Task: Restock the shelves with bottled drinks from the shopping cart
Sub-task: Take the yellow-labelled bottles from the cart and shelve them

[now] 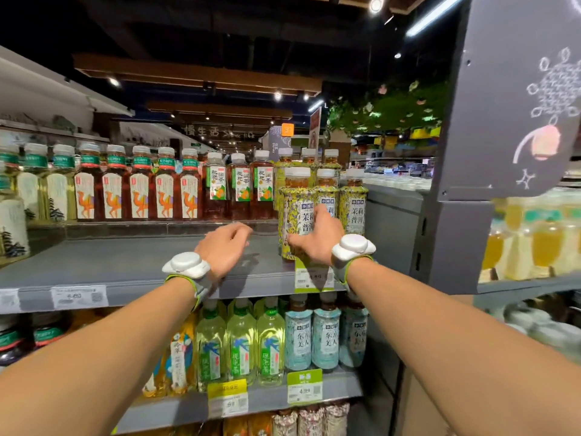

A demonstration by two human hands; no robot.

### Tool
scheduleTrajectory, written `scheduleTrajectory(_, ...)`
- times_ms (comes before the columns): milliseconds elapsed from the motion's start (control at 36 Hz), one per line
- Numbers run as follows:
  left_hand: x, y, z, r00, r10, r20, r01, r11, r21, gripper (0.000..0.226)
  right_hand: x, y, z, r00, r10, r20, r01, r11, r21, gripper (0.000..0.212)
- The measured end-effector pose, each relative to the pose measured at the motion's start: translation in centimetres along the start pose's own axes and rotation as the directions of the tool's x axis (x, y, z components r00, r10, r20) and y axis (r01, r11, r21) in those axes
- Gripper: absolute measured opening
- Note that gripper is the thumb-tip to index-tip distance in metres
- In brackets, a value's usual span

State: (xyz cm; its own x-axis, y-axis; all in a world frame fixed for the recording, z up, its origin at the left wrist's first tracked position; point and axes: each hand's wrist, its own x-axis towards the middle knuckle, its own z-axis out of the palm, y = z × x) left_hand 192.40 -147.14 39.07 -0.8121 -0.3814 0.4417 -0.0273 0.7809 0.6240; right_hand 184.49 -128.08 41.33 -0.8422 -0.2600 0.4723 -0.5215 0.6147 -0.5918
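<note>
Grasps yellow-label bottle (297, 215) with right grip (314, 243), label outward, evidently fronting its matching row (354, 209); hovers left grip (224, 247), released, over shelf (125, 265) at 9 o'clock.

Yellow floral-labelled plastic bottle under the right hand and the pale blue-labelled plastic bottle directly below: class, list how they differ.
The yellow floral-labelled plastic bottle stands on the upper grey shelf; the pale blue-labelled plastic bottle stands one shelf lower. The right hand grips the yellow one; no hand touches the blue one. Both stand upright with white caps.
</note>
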Motion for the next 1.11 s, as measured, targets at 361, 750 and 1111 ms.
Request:
scheduleTrajectory(361, 0.0, 10.0, 7.9, 0.996, 0.023, 0.085, 0.009, 0.935, -0.356, 0.066, 0.1, 3.2, -3.0, 0.987, 0.117, -0.108, -0.122, 0.992, -0.042, 0.062)
scheduleTrajectory(750, 1.3, 15.4, 12.1, 0.974, -0.048, 0.222, 0.163, 0.827, -0.538, 0.049, -0.7, 6.5, -6.8, 0.958, 0.222, -0.179, -0.258, 0.943, -0.21, 0.024)
scheduleTrajectory(1111, 1.0, 15.8, 12.5, 0.977, -0.024, 0.212, 0.127, 0.863, -0.488, 0.063, -3.5, 7.1, -4.7, 0.955, 0.052, -0.293, -0.101, 0.983, -0.156, 0.035)
